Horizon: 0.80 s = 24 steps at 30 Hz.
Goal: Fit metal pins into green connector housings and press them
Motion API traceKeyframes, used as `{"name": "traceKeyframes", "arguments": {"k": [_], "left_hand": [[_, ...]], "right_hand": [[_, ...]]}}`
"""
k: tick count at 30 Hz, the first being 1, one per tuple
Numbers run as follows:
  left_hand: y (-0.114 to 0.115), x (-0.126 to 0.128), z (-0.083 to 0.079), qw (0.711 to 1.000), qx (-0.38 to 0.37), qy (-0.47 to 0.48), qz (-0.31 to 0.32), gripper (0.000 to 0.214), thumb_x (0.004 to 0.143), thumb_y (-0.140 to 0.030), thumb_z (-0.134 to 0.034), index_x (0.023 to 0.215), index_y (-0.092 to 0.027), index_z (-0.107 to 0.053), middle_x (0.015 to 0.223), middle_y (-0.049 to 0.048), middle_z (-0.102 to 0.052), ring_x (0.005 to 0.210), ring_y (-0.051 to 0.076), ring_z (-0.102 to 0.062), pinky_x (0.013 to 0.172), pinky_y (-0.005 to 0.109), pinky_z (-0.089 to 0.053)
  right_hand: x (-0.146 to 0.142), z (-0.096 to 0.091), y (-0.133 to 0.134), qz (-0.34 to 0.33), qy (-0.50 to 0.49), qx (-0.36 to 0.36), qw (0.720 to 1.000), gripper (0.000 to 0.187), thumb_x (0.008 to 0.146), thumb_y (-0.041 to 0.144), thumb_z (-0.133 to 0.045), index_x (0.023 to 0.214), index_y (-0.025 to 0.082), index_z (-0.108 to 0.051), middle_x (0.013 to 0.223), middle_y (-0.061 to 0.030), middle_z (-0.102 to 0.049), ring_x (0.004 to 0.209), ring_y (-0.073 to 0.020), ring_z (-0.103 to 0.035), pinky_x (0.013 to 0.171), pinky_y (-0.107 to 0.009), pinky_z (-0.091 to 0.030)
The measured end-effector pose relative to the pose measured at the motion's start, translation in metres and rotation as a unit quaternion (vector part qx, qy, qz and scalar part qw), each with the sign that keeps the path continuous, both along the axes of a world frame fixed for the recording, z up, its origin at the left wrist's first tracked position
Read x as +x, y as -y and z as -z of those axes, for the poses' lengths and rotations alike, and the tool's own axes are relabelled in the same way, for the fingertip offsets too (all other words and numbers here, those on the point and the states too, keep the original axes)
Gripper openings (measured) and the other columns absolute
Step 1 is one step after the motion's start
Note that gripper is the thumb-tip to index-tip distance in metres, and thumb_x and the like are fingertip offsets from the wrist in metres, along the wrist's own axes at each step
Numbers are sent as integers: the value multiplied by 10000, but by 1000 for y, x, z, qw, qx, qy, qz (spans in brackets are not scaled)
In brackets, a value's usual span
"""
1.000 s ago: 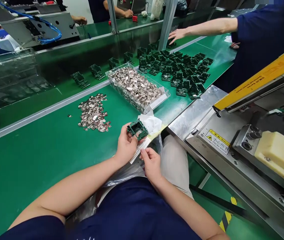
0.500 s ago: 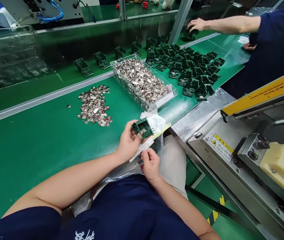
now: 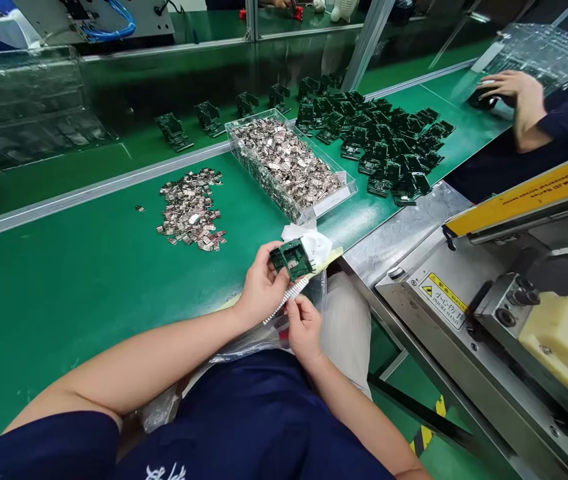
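Note:
My left hand (image 3: 261, 287) is closed around a dark green plastic housing (image 3: 297, 259) with a square recess. A small light-coloured piece shows inside that recess. Just below it, a white ribbed strip (image 3: 291, 293) slants past my left palm; whether that hand also grips it I cannot tell. My right hand (image 3: 305, 328) is closed in a pinch, its fingertips against the strip's lower edge, and what lies between them is hidden. A loose pile of small silvery metal parts (image 3: 191, 210) lies on the green tabletop (image 3: 89, 280) beyond my left arm.
A clear plastic bin (image 3: 331, 200) full of metal parts stands ahead. Several green housings (image 3: 379, 147) are heaped right of it, others (image 3: 209, 119) lined up behind. White crumpled paper (image 3: 317, 247) lies near my hands. A machine (image 3: 464, 287) borders my right; a co-worker's hand (image 3: 519, 90) reaches in beyond.
My left hand and the housing have shifted slightly right, and the housing's recess is turned a little. The co-worker's reaching arm has drawn back to the right.

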State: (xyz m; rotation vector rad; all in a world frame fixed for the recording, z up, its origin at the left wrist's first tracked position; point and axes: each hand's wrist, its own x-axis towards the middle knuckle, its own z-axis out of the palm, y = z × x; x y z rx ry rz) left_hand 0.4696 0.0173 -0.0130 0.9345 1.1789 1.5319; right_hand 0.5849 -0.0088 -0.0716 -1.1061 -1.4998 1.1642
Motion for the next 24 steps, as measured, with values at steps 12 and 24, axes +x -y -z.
{"name": "traceKeyframes", "arguments": {"k": [12,24], "left_hand": [[-9,-7,5,1000,25,-1,-6,443,839,-396,-665,1172,-218,-432,959,40,-605,748,135,-638,607,230,-566],[8,-13,-6,997,72,21,37,355,900,-344,-604,1193,-232,-438,947,27,-592,772,119,-614,683,255,-583]], "right_hand": [[24,4,-18,-142,211,-19,967,241,837,183,-531,610,204,-608,593,-16,-636,542,-156,-567,563,-256,-408],[45,-89,-25,-52,99,4,994,124,881,269,-630,927,237,-740,783,-11,-732,641,-158,-676,594,-252,-528]]}}
